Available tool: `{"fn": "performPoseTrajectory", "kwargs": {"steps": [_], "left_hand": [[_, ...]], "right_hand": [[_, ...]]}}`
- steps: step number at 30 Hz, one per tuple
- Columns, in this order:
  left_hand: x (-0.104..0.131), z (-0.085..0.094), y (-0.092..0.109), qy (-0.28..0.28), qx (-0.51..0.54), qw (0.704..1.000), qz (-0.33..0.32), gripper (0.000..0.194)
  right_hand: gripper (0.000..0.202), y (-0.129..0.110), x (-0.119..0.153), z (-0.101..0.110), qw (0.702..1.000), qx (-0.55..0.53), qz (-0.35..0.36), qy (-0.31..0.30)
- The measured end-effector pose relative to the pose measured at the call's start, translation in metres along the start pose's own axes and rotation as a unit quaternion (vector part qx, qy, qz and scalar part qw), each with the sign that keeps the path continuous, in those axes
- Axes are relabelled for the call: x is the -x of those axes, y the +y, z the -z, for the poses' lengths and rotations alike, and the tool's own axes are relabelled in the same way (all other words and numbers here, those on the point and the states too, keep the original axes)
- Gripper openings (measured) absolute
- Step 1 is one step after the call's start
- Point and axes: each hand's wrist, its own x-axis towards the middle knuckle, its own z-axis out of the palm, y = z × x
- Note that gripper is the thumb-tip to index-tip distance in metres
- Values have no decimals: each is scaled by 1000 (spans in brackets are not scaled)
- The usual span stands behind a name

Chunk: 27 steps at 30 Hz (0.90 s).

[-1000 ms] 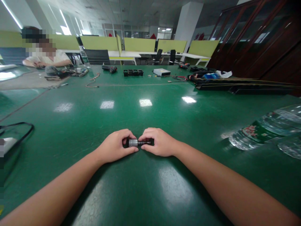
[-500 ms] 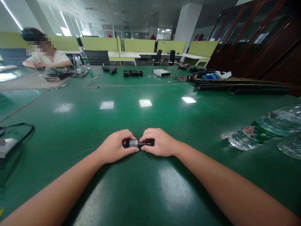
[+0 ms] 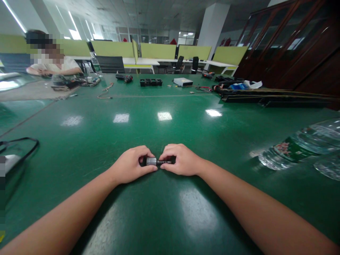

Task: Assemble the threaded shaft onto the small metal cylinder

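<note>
Low over the green table (image 3: pixel 159 198), near the middle of the head view, I hold what looks like a small motor: a silver cylinder (image 3: pixel 151 161) with a thin dark ridged shaft (image 3: pixel 164 162) pointing right. My left hand (image 3: pixel 132 163) is closed, thumb and fingers around the silver cylinder. Around the shaft side my right hand (image 3: pixel 181 160) is closed too, fingertips and thumb pinching at it. The two hands' fingertips are almost touching. The palms hide the far ends of the piece.
Large water bottles (image 3: pixel 300 145) lie at the right. A black cable (image 3: pixel 26 141) loops at the left edge. Along the far side are a power drill (image 3: pixel 124 78), a black slotted block (image 3: pixel 151 82), a pale box (image 3: pixel 183 82) and long black strips (image 3: pixel 276 97). A person (image 3: pixel 54 65) sits at the far left.
Hardly anything differs. My right hand has shifted very slightly right, and the silver cylinder sits a touch further right in the view. Both hands keep their grip.
</note>
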Motion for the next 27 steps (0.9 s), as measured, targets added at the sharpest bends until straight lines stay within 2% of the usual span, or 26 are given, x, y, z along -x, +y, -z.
{"fn": "performPoseTrajectory", "kwargs": {"steps": [18, 27], "left_hand": [[0, -1, 0, 0, -6, 1000, 4, 27], [-1, -1, 0, 0, -3, 1000, 0, 27]], "right_hand": [[7, 3, 0, -2, 999, 35, 16, 11], [5, 2, 0, -1, 999, 43, 2, 14]]}}
